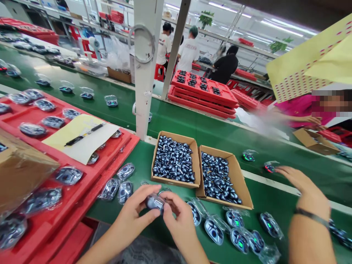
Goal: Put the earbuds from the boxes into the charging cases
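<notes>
Between my left hand [134, 211] and my right hand [180, 212] is a dark, glossy earbud case [154, 202] with its lid apparently closed. The fingers and thumbs of both hands press on its ends. Just beyond them stand two cardboard boxes, a left box [176, 184] and a right box [245, 190], both full of loose dark-blue earbuds [173, 159]. Right of my hands lie several open earbud cases [213, 230] with clear lids, some showing green lights. On the left are several cases [125, 191] in clear plastic.
Red trays [121, 154] on the left hold wrapped cases, a paper sheet and a pen [85, 134]. A white post [144, 73] rises ahead. Cases sit along the green conveyor belt [176, 123]. A co-worker's hand [299, 179] reaches in from the right toward a case [271, 167].
</notes>
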`<state>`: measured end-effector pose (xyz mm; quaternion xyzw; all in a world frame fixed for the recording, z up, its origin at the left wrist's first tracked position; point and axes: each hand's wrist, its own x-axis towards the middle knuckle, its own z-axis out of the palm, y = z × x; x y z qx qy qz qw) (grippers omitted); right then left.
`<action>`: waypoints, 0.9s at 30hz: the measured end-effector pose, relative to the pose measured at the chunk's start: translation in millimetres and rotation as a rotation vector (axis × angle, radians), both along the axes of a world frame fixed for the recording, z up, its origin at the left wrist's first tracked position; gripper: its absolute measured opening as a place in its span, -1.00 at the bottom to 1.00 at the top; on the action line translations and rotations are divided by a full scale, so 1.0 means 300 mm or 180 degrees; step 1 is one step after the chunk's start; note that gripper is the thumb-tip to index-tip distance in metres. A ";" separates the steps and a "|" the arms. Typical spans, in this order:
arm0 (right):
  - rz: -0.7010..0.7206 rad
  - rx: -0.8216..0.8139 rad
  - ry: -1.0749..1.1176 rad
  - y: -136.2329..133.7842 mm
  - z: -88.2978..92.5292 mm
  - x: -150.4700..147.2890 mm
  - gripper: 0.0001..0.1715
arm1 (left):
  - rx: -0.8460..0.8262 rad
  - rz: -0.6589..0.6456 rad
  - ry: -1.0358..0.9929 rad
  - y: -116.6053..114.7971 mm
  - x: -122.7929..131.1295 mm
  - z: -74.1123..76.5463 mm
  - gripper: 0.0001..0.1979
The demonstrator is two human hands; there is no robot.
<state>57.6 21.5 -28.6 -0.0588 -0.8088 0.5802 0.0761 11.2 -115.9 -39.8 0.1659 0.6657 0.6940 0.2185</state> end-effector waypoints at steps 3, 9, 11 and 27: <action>0.0340 0.0403 -0.0188 0.028 0.041 0.030 -0.67 | 0.0552 0.0082 -0.0687 0.007 0.018 0.005 -0.39; 0.0305 0.0877 -0.0217 0.019 0.023 0.091 -0.39 | 0.0583 0.0491 -0.1527 0.032 0.081 -0.001 -0.62; 0.0395 0.1071 -0.0259 0.017 0.011 0.105 -0.40 | 0.0568 0.0329 -0.1460 0.031 0.093 -0.010 -0.60; 0.0344 0.0661 0.0302 0.136 -0.114 0.270 -0.64 | 0.1189 -0.1225 -0.1110 0.038 0.162 -0.115 -0.73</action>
